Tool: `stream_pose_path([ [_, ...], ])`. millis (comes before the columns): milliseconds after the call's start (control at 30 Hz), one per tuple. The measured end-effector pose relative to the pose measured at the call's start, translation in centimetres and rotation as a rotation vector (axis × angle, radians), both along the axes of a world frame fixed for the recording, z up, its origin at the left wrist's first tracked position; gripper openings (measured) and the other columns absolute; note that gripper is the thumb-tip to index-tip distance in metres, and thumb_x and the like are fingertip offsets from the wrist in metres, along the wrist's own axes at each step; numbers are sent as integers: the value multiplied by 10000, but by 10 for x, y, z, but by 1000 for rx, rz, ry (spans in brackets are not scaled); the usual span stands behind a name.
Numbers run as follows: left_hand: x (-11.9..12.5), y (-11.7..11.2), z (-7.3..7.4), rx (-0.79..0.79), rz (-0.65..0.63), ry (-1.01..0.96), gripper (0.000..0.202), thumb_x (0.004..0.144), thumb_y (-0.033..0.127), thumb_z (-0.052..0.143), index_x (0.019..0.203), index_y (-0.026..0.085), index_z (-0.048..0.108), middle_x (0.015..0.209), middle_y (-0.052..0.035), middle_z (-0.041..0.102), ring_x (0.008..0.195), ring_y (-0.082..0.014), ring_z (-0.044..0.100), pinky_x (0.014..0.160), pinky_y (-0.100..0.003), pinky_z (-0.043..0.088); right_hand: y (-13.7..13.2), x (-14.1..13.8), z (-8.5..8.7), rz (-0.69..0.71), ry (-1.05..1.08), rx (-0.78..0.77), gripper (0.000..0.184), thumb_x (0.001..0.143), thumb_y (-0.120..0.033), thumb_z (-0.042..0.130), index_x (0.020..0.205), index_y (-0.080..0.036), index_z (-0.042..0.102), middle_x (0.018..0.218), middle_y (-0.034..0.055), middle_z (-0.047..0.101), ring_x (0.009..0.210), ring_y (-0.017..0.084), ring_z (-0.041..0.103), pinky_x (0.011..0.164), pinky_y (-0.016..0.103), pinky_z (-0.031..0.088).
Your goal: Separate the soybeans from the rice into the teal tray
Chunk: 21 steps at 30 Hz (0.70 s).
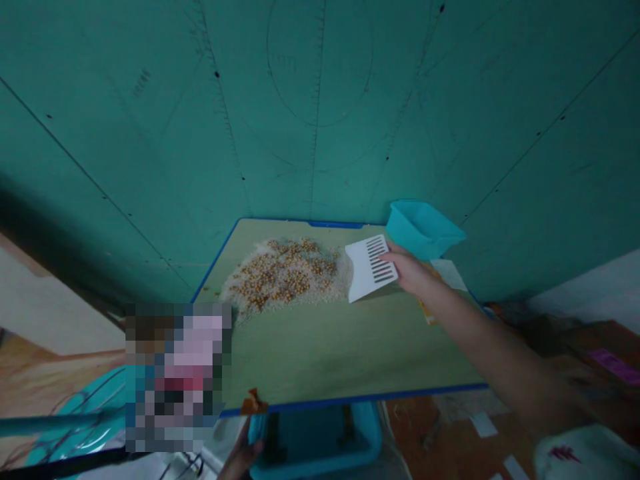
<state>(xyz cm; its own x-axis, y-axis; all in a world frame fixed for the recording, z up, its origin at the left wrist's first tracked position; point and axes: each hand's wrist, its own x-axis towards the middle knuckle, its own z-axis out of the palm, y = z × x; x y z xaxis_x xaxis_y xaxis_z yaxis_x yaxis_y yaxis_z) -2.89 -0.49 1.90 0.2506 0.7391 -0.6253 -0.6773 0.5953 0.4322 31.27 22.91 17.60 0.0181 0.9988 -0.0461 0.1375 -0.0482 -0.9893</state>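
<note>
My right hand (411, 270) grips a white slotted scraper (370, 268) and holds it on edge against the right side of a pile of white rice mixed with yellow-brown kernels (285, 275). The pile lies on the far part of a light wooden board with a blue rim (350, 399). My left hand (245, 455) is low under the board's near edge, touching the rim of a teal tub (315, 440); whether it grips the tub is unclear.
A teal container (423, 228) stands at the board's far right corner, just behind my right hand. A green panelled wall (310, 100) rises right behind the board. A blurred patch covers the lower left. Brown floor with paper scraps shows at the lower right.
</note>
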Motion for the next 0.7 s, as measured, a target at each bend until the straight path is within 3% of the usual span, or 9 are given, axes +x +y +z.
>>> stream_pose_path([
  [133,-1,2,-12,20,5,13,732,522,327,788,1198,380,514,1025,-8,727,1210,-331,417,982,-468,357,15,-7,7,-24,16,10,386,623,-80,443,984,-172,544,870,59,685,696,182,647,627,314,502],
  [300,2,3,-9,101,21,9,354,499,358,794,842,355,710,830,-4,768,1184,-336,453,996,-474,332,31,-21,14,-7,-32,38,361,629,-65,424,933,-170,588,817,48,692,667,170,639,634,304,493],
  [567,4,0,-12,101,83,98,280,539,335,777,809,352,708,901,41,758,1254,-281,369,1037,-402,278,27,-36,37,20,-216,223,357,733,-137,490,1065,-208,598,1073,48,645,936,192,596,828,367,433],
  [700,10,2,2,122,43,35,380,528,338,783,896,373,695,989,49,736,1244,-280,389,1036,-395,275,12,-30,49,117,-330,406,316,765,-205,509,1068,-227,599,1098,35,635,965,187,584,839,373,431],
])
